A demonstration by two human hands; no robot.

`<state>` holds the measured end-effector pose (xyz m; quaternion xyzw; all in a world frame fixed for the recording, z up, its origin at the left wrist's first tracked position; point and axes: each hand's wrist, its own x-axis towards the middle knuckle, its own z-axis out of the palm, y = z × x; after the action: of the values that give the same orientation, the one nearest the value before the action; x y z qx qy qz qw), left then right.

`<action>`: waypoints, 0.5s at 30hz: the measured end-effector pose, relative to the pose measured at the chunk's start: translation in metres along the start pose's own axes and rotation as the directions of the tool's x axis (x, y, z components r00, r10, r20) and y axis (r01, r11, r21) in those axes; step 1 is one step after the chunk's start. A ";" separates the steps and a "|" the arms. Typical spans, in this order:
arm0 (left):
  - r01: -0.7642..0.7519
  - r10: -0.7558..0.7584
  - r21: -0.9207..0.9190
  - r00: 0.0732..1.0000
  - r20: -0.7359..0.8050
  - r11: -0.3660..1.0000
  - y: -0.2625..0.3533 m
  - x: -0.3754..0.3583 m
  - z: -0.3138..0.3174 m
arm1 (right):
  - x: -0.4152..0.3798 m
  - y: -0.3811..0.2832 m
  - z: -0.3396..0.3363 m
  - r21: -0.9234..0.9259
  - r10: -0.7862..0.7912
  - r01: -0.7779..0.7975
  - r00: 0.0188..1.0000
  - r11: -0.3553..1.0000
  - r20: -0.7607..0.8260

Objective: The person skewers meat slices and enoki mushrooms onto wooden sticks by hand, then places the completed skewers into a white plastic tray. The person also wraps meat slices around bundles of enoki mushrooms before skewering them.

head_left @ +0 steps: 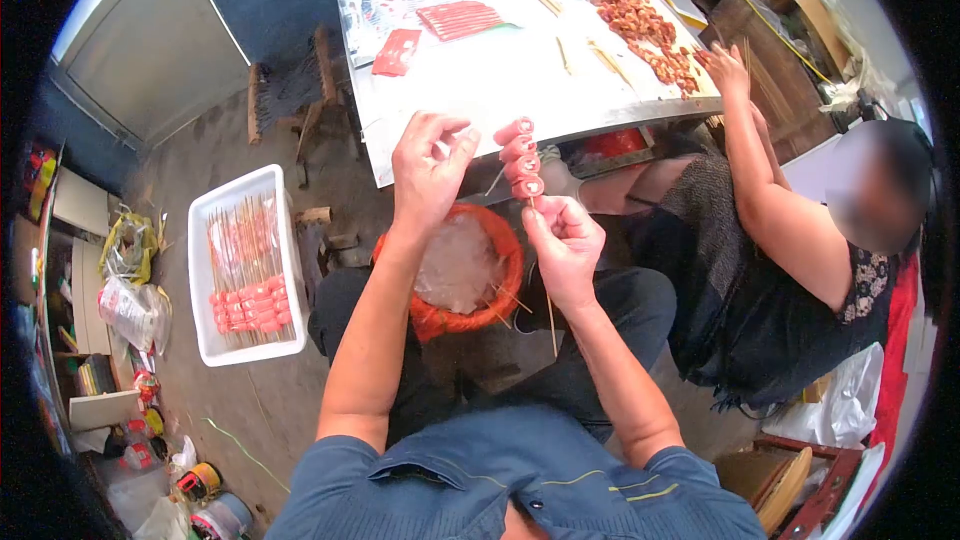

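My right hand (562, 240) pinches a thin bamboo skewer (549, 310) that carries several rolled pink meat pieces (520, 156) stacked at its top end. My left hand (428, 165) is curled just left of the top piece, fingertips pinched together by it; what it holds is not clear. Both hands hover over an orange basin (500, 240) lined with clear plastic, between my knees.
A white tray (205, 270) of finished skewers lies on the floor at left. A foil-covered table (500, 80) ahead holds meat slices (460, 18), loose sticks and a meat pile (640, 15). Another person sits at right, a hand (722, 65) at the table edge.
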<state>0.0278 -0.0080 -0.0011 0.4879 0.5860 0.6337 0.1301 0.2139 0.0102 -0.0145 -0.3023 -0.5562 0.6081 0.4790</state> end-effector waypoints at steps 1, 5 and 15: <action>0.035 -0.038 0.165 0.999 0.013 0.986 0.006 -0.001 -0.002 | 0.004 0.002 -0.003 -0.213 -0.143 0.142 0.990 0.967 0.009; 0.388 -0.257 -0.396 0.903 0.343 0.832 0.010 -0.007 0.005 | 0.015 -0.010 0.001 -0.609 -0.391 0.413 0.903 0.677 0.178; 0.497 -0.356 -0.735 0.862 0.360 0.461 0.005 -0.005 0.000 | 0.017 -0.017 0.003 -0.570 -0.227 0.367 0.925 0.735 0.304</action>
<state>0.0321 -0.0135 0.0006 0.2586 0.3230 0.7352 0.5369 0.2092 0.0229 0.0054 -0.2814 -0.8134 0.3365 0.3821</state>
